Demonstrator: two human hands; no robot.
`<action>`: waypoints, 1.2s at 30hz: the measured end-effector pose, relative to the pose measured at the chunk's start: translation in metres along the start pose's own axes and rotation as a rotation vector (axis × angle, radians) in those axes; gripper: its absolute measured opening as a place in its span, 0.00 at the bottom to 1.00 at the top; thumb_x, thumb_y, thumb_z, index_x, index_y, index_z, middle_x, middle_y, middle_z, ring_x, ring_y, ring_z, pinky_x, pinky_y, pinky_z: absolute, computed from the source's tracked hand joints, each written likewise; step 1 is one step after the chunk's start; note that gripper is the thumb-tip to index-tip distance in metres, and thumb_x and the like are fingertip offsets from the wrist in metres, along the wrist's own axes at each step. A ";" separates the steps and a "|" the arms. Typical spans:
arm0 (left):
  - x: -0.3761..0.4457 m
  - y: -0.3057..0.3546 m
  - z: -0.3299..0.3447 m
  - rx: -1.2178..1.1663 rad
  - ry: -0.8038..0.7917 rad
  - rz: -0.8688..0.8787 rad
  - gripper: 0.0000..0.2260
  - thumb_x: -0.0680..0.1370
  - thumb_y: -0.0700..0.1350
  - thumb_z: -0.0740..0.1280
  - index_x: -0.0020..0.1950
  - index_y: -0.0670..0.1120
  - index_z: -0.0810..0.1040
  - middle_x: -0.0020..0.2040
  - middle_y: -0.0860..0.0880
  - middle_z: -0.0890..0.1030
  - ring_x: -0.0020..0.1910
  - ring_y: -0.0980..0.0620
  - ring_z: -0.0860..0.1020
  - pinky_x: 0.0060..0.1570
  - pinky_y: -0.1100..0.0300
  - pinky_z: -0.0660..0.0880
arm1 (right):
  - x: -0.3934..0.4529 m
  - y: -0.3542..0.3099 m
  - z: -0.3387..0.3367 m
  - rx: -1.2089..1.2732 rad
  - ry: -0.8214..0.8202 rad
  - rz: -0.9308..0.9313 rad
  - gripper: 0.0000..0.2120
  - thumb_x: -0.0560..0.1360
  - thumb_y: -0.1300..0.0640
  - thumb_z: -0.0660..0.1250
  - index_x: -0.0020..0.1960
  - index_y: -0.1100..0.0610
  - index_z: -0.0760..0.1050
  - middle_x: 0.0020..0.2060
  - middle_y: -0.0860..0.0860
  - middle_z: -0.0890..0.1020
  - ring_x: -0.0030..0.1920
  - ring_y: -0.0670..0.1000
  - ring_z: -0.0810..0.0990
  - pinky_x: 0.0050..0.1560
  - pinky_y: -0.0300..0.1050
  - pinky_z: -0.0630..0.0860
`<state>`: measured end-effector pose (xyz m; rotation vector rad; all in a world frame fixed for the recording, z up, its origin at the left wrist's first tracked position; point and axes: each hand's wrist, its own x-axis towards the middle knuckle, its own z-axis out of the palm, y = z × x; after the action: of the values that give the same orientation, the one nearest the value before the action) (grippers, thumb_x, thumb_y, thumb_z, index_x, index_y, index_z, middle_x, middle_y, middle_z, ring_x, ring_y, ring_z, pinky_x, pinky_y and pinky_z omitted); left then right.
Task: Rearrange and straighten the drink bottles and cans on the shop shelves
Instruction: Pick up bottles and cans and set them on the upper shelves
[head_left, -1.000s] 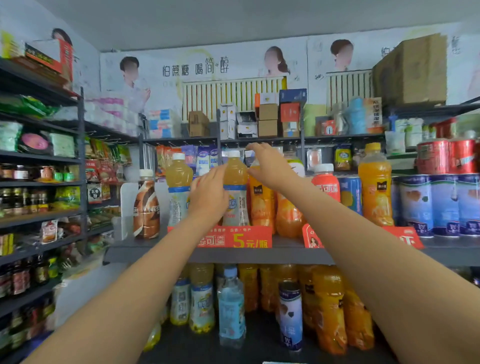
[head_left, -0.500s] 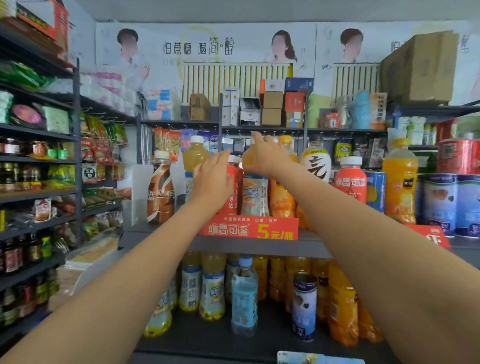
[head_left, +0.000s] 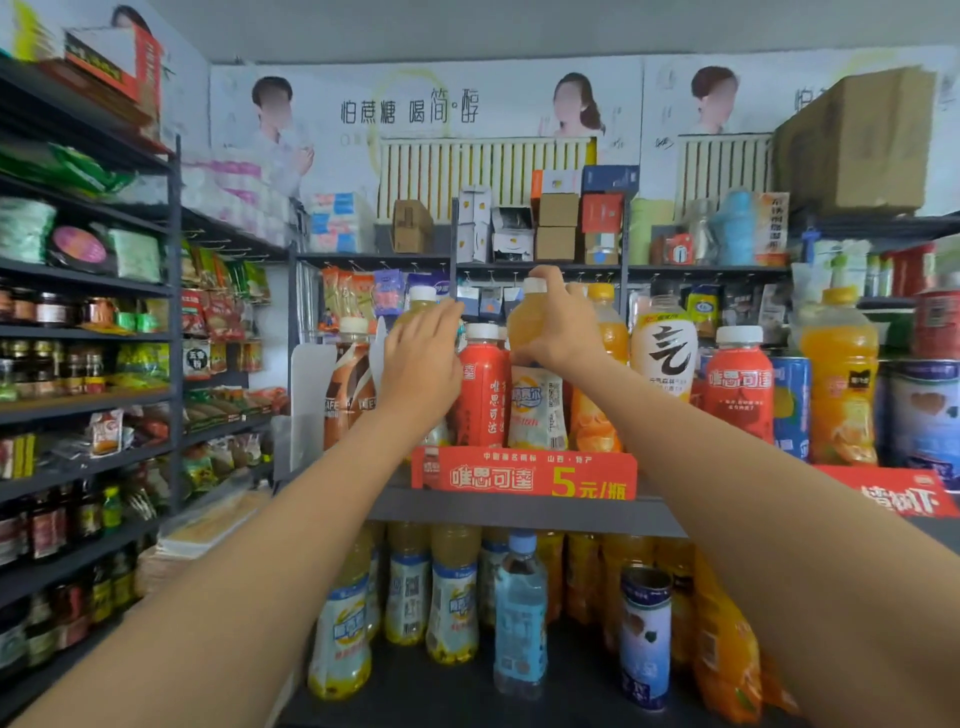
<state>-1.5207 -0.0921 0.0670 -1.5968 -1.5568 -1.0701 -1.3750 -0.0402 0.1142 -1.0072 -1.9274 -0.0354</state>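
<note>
Upper shelf (head_left: 519, 512): we see it crossing the middle of the frame, carrying a row of bottles and cans behind a red price sign (head_left: 524, 475).
Lower shelf (head_left: 467, 691): at the bottom centre we find more yellow and orange bottles, a pale blue water bottle (head_left: 519, 618) and a tall can (head_left: 644, 639).
Right hand (head_left: 558, 322): we see it curled round the neck and shoulder of the yellow juice bottle (head_left: 535, 395), holding it from above at frame centre.
Left hand (head_left: 423, 364): fingers straight and fairly wide, holding nothing; it lies in front of a bottle left of centre, but we cannot tell whether it touches it.
Yellow juice bottle: upright on the upper shelf, just right of a red bottle (head_left: 483, 384) and just behind the price sign.
Brown coffee bottle (head_left: 348, 384): left of the left hand, upright.
</note>
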 end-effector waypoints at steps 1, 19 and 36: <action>0.005 -0.001 0.000 0.012 0.021 -0.034 0.25 0.78 0.38 0.59 0.75 0.45 0.57 0.75 0.48 0.60 0.74 0.50 0.56 0.72 0.53 0.49 | 0.001 -0.001 -0.001 0.023 0.030 -0.016 0.44 0.62 0.60 0.78 0.71 0.51 0.57 0.63 0.58 0.68 0.65 0.59 0.66 0.62 0.49 0.68; -0.026 0.032 -0.059 -0.775 0.286 -0.137 0.28 0.71 0.45 0.70 0.65 0.40 0.61 0.52 0.50 0.73 0.50 0.52 0.74 0.43 0.66 0.71 | -0.043 -0.103 -0.025 0.325 0.374 -0.376 0.39 0.62 0.51 0.76 0.69 0.52 0.62 0.56 0.56 0.68 0.56 0.53 0.67 0.51 0.38 0.65; -0.218 0.002 -0.053 -0.462 -0.273 -0.395 0.30 0.67 0.50 0.75 0.63 0.46 0.65 0.53 0.48 0.79 0.50 0.47 0.78 0.47 0.50 0.76 | -0.220 -0.064 0.067 0.272 -0.022 -0.190 0.43 0.67 0.51 0.74 0.74 0.57 0.55 0.62 0.57 0.66 0.61 0.57 0.65 0.61 0.44 0.62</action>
<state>-1.5153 -0.2394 -0.1027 -1.8388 -1.9680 -1.5675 -1.4144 -0.1941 -0.0637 -0.6457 -1.9794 0.1271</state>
